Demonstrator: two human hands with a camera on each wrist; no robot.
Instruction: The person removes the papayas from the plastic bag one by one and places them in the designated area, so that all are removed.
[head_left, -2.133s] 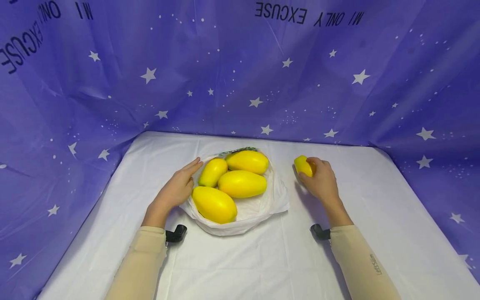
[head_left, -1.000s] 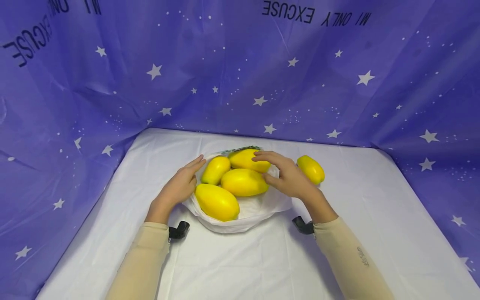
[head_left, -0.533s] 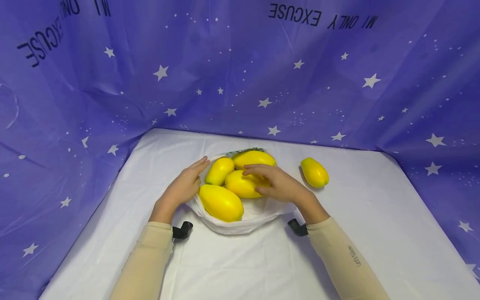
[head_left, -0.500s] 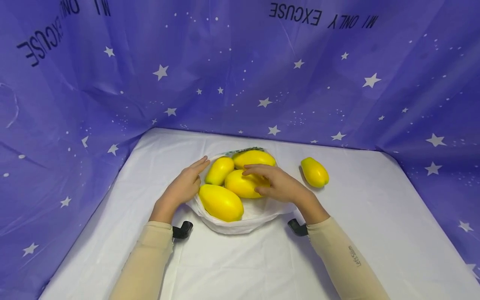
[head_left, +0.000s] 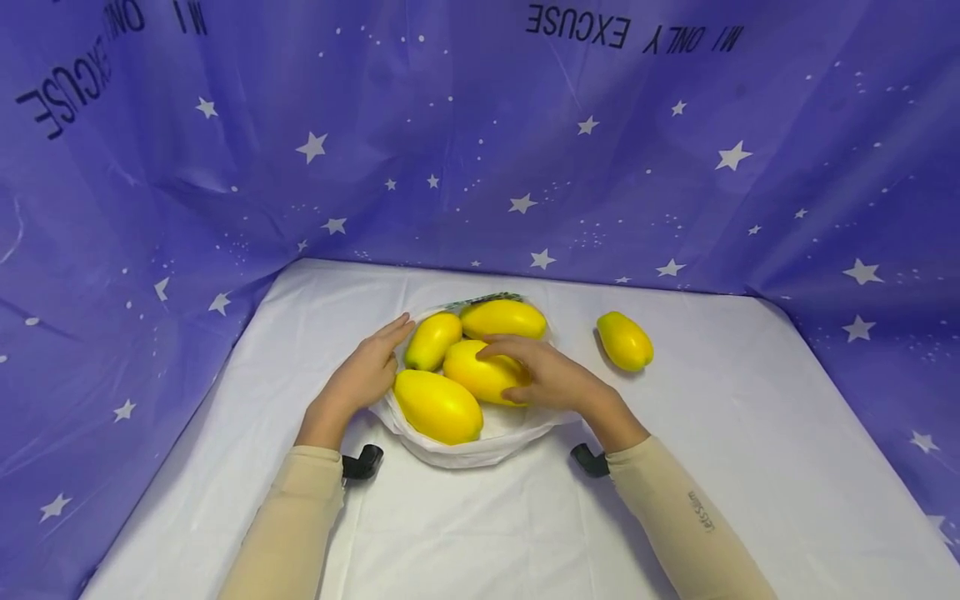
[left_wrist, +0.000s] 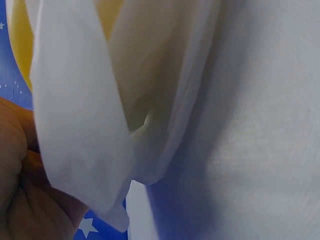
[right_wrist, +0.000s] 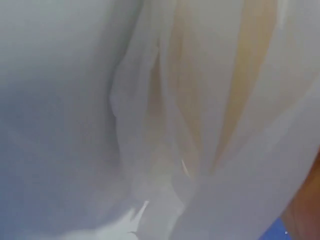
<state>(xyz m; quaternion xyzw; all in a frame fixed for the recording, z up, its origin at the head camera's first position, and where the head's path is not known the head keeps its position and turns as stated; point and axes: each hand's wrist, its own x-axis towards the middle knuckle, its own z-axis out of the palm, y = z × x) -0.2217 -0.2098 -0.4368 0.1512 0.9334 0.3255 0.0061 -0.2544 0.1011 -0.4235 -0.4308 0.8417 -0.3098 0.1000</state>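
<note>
A white plastic bag lies with its mouth spread, several yellow papayas inside. My left hand holds the bag's left rim; in the left wrist view the white plastic drapes over its fingers. My right hand reaches into the bag and grips the middle papaya at its right end. Around that fruit lie a near papaya, a left papaya and a far papaya. In the right wrist view, white plastic hides most of the hand.
One more papaya lies on the white tablecloth, right of the bag. A purple starry curtain encloses the back and sides. Black wrist mounts stick out inward near both sleeves.
My right hand has let go of the papaya on the cloth at right and moved left into the bag, taking hold of the middle papaya, which has tilted slightly. The left hand stays at the rim.
</note>
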